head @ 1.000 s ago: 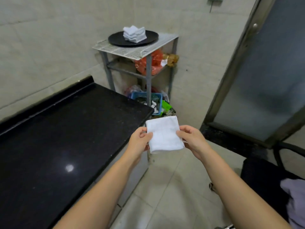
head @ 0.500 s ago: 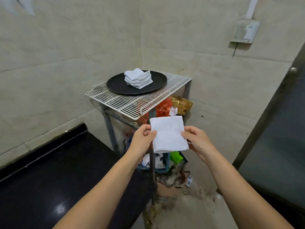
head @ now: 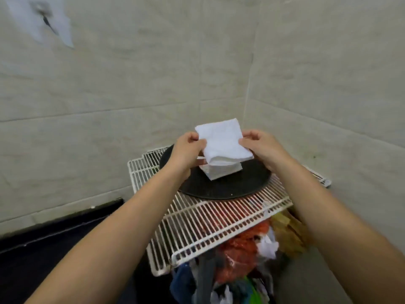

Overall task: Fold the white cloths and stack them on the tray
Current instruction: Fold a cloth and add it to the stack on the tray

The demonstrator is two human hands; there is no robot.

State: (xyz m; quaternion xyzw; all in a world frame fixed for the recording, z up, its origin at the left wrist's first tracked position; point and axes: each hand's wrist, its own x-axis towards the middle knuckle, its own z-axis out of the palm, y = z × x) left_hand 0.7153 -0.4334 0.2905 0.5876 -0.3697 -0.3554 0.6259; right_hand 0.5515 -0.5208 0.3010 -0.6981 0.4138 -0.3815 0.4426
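Note:
A folded white cloth [head: 222,141] hangs in the air just above the round black tray [head: 236,185]. My left hand [head: 187,150] pinches its left edge and my right hand [head: 260,148] pinches its right edge. Under the held cloth sits a stack of folded white cloths [head: 221,171] on the tray, mostly hidden by the one I hold. The tray rests on a white wire rack [head: 210,224].
Tiled walls meet in a corner right behind the rack. Below the wire shelf lie orange and coloured bags [head: 243,244] and clutter. A black countertop [head: 54,255] runs along the left wall.
I have moved closer to the rack. Both hands carried the folded cloth up and forward until it is over the stack on the tray.

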